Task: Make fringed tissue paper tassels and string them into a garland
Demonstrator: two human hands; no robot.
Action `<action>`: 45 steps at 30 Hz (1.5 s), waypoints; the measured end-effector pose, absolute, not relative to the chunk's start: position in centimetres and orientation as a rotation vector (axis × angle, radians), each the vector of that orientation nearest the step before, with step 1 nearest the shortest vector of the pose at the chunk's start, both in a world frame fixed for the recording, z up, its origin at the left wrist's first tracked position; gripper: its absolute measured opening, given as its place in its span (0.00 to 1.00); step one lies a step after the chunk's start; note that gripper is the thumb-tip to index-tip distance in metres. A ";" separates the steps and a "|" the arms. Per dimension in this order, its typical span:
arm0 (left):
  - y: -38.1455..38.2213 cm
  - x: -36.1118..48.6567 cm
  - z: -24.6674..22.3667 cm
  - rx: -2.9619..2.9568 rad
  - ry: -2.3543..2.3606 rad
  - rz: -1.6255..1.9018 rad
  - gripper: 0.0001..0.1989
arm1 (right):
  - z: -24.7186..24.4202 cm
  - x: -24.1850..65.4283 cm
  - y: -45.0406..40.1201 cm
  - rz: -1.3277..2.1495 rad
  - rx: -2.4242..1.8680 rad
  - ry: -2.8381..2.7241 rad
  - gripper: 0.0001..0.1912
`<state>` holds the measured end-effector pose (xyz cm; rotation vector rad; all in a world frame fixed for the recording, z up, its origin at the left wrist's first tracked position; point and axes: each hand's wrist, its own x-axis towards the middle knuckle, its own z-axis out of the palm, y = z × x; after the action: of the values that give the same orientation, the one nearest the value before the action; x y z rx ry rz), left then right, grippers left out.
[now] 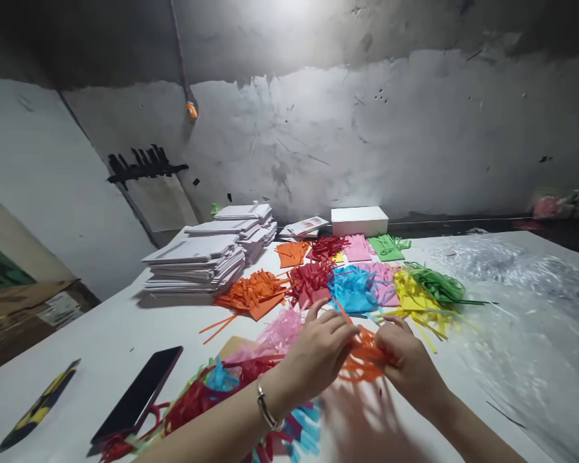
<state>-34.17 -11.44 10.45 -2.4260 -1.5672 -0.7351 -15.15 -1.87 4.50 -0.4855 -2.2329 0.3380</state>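
Grey wall (415, 141) fills the back of my view, dark up top, paler below. White table (120, 334) under it. I've got clear plastic (525, 341) heaped over the right side and white stacks (197, 263) at back left, off the edge of which a carton (33, 308) sits at far left. Mixed strips (197, 402), red, blue, green, lie in a tangle under my left forearm, pink strips (282, 331) just beyond.

My left hand (323, 347) and right hand (405, 354) are near mid-table, side by side and a little apart. Both have fingers curled in, grasping the orange strips (361, 373), which hang in loops between them, above the table. Exact finger contact blurred, can't tell.

White box (359, 222) stands by the wall. Black phone (137, 399) lies at left, touching the tangle. Bundles in rows ahead of my hands: orange bundle (251, 292), red bundle (311, 280), blue bundle (354, 289), yellow bundle (410, 296), green bundle (437, 283) partly over the yellow. Yellow-black cutter (41, 405) left of the phone. Smallest: bracelet (266, 405) around my left wrist.
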 end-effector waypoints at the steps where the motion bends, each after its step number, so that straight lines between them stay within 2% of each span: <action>1: -11.5 -33.0 9.9 -2.423 -1.536 -0.710 0.07 | 4.7 -14.0 -2.6 0.342 -0.499 -2.241 0.07; 2: -11.6 -32.1 9.3 -2.419 -1.501 -0.684 0.10 | 4.9 -12.9 -3.4 0.349 -0.504 -2.262 0.05; 5: -12.7 -29.7 7.8 -2.399 -1.419 -0.629 0.10 | 5.4 -9.6 -5.0 0.356 -0.465 -2.375 0.21; 8: -14.5 -27.1 6.7 -2.410 -1.438 -0.686 0.09 | 5.4 -7.0 -5.9 0.250 -0.380 -2.423 0.08; 15: -17.7 -22.5 2.4 -2.291 -1.743 -0.964 0.18 | 2.6 -1.0 -7.7 0.060 -0.385 -2.396 0.16; 20: -18.0 -21.7 -0.2 -2.237 -1.803 -0.967 0.17 | -0.6 0.9 -8.0 -0.064 -0.487 -2.465 0.16; 24: -15.7 -23.0 1.8 -2.206 -1.786 -1.008 0.16 | 1.3 0.5 -5.9 -0.237 -0.559 -2.459 0.16; 29: -15.6 -24.2 9.2 -2.088 -1.643 -1.125 0.17 | 8.2 2.7 -3.7 -0.472 -0.669 -2.193 0.11; 32: -17.9 -24.2 10.1 -2.123 -1.501 -1.070 0.15 | 7.7 4.6 -4.2 -0.544 -0.545 -2.114 0.13; 34: -19.0 -24.1 7.5 -2.228 -1.459 -0.875 0.13 | 4.7 4.7 -4.9 -0.488 -0.420 -2.257 0.13; 36: -19.5 -23.9 3.2 -2.361 -1.470 -0.545 0.14 | 0.7 4.1 -5.6 -0.424 -0.404 -2.376 0.14; 38: -19.6 -23.5 -1.3 -2.408 -1.549 -0.387 0.12 | -2.7 3.5 -6.4 -0.335 -0.433 -2.460 0.15; 41: -19.9 -23.2 -5.5 -2.413 -1.663 -0.384 0.07 | -5.3 4.0 -7.3 -0.192 -0.529 -2.521 0.12; 45: -21.0 -23.2 -6.3 -2.369 -1.825 -0.462 0.10 | -5.3 5.8 -8.9 0.016 -0.615 -2.483 0.20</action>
<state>-23.22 -21.01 -6.29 -2.3693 -1.8247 -0.4625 5.80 -8.94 -5.26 -0.6151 -2.4829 0.0160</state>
